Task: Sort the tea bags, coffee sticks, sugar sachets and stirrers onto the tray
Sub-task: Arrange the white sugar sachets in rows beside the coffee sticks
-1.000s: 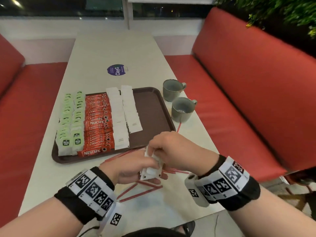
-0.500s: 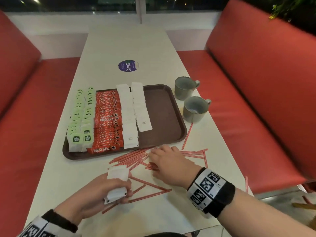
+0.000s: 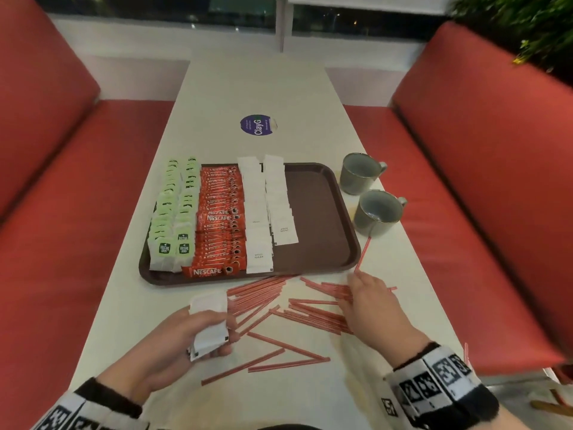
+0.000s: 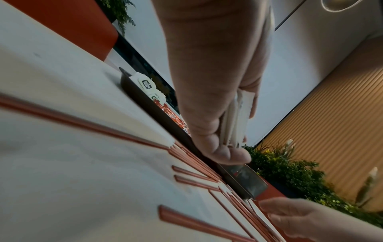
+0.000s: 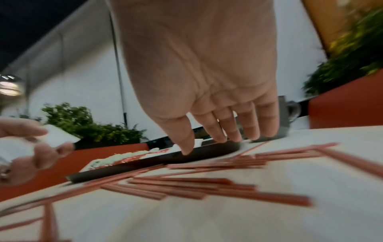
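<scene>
A brown tray (image 3: 325, 218) on the white table holds rows of green tea bags (image 3: 173, 212), red coffee sticks (image 3: 220, 221) and white sugar sachets (image 3: 263, 209); its right part is bare. My left hand (image 3: 198, 330) grips a small stack of white sugar sachets (image 3: 210, 324) in front of the tray, the stack (image 4: 236, 121) edge-on in the left wrist view. Several red stirrers (image 3: 297, 305) lie scattered on the table near the tray's front edge. My right hand (image 3: 369, 299) hovers over the stirrers (image 5: 196, 185) with straight, spread fingers (image 5: 230, 129), holding nothing.
Two grey mugs (image 3: 361, 173) (image 3: 378, 212) stand right of the tray near the table edge, one stirrer (image 3: 362, 252) leaning out from them. A round purple sticker (image 3: 257, 125) lies farther back. Red benches (image 3: 465, 181) flank the table.
My hands have parted: the left drew back with the sachet stack, the right let go and moved right over the stirrers. The head view tilted and shifted.
</scene>
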A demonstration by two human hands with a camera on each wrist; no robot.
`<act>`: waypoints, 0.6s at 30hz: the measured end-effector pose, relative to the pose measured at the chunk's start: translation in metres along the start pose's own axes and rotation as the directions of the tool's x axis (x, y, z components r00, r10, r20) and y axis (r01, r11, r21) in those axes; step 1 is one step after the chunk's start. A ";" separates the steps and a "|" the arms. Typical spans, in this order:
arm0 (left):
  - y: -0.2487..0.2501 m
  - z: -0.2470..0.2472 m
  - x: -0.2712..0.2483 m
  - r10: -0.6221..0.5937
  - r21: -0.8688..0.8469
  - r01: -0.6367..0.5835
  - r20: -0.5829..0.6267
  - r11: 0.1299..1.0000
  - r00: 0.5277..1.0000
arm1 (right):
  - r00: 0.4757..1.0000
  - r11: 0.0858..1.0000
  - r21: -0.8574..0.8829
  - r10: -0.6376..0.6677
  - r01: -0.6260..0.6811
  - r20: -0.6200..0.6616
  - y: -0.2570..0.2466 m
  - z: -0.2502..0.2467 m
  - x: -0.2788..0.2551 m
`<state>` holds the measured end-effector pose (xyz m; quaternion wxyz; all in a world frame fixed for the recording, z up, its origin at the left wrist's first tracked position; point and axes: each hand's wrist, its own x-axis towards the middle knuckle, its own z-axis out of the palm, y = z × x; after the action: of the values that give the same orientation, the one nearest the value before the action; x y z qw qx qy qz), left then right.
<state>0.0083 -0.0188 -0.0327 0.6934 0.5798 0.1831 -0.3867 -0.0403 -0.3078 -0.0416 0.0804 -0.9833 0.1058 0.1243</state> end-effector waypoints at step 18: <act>0.037 0.053 0.046 0.246 0.196 -0.254 0.069 0.947 0.967 | 0.988 0.483 0.869 -0.046 -0.108 0.149 -0.087 -0.017 0.044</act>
<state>0.0546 -0.0830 -0.0262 0.6778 0.6575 0.0526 -0.3249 0.0244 -0.2354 -0.0257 0.5742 -0.7913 0.1656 0.1292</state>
